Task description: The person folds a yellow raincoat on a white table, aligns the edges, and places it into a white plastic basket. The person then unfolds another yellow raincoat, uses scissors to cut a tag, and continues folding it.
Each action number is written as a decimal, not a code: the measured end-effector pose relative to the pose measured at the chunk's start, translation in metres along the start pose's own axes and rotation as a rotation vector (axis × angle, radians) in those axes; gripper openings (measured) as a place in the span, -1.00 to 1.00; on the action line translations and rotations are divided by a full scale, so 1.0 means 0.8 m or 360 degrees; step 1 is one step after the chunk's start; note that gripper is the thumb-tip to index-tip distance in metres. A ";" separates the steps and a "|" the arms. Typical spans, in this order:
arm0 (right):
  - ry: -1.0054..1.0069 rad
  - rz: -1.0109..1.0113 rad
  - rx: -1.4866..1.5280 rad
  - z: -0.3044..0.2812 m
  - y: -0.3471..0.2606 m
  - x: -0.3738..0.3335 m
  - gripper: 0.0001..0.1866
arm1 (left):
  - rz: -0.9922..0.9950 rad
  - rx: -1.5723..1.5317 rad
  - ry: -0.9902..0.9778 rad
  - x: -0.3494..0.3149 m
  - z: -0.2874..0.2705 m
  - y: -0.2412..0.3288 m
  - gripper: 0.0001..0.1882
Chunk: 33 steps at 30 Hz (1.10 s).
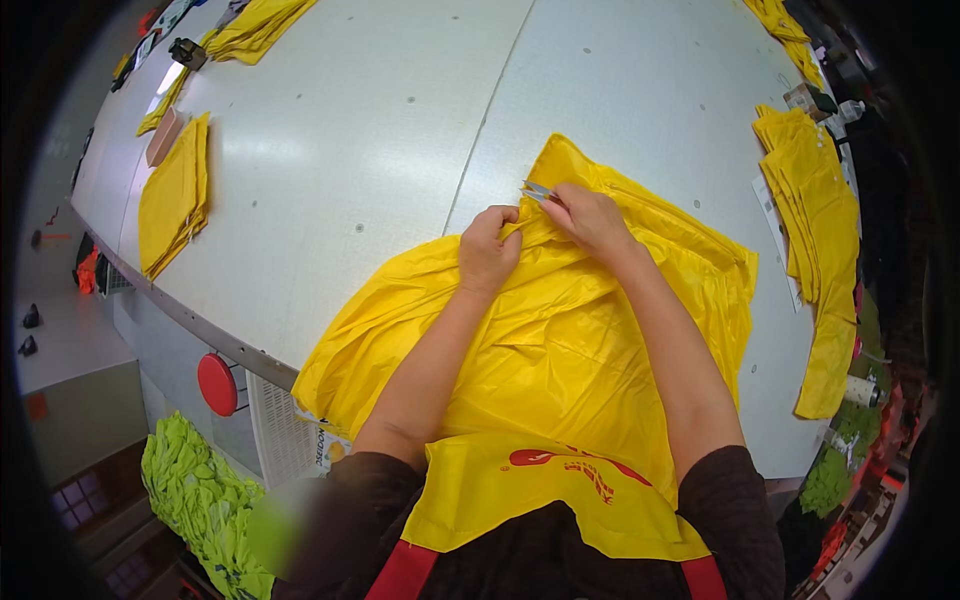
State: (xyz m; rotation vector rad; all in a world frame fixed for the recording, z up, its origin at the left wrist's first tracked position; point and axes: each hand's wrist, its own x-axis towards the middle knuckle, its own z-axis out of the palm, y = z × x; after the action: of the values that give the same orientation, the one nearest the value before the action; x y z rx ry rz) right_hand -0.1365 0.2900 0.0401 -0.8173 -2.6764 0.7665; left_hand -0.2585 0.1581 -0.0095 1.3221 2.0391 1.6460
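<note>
A large piece of thin yellow fabric (560,350) lies bunched and creased over the near part of the table, running back toward my body. My left hand (490,250) is closed, pinching the fabric along its far left edge. Just to the right, my right hand (592,222) holds small metal thread snips (538,190). Their blades point left, close to the fabric edge above my left fingers. Whether the blades touch the cloth or a thread is too small to tell. One corner of the fabric sticks out beyond the snips.
Folded yellow pieces lie in a stack (175,200) on the left and another stack (815,250) on the right. A pinkish tray (165,138) stands by the left stack. Below the table's left edge are a round red seat (217,384) and bright green fabric (200,500).
</note>
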 end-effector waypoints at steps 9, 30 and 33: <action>0.0231 0.0116 0.0241 -0.007 -0.006 0.000 -0.68 | 0.0073 0.0055 -0.0012 0.001 0.001 0.004 -0.80; 0.0371 0.0625 0.1464 0.011 -0.017 0.026 -0.76 | 0.0382 0.0339 -0.0157 0.005 -0.001 0.022 -0.84; 0.0274 0.0758 0.2099 -0.017 -0.014 0.027 -0.80 | 0.0247 0.0368 -0.0187 0.003 -0.002 0.026 -0.85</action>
State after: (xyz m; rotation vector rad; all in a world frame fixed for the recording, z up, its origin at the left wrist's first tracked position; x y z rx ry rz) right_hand -0.1540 0.3001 0.0589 -0.9709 -1.2549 2.0384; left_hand -0.2510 0.1583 0.0100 1.6497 2.1553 1.3831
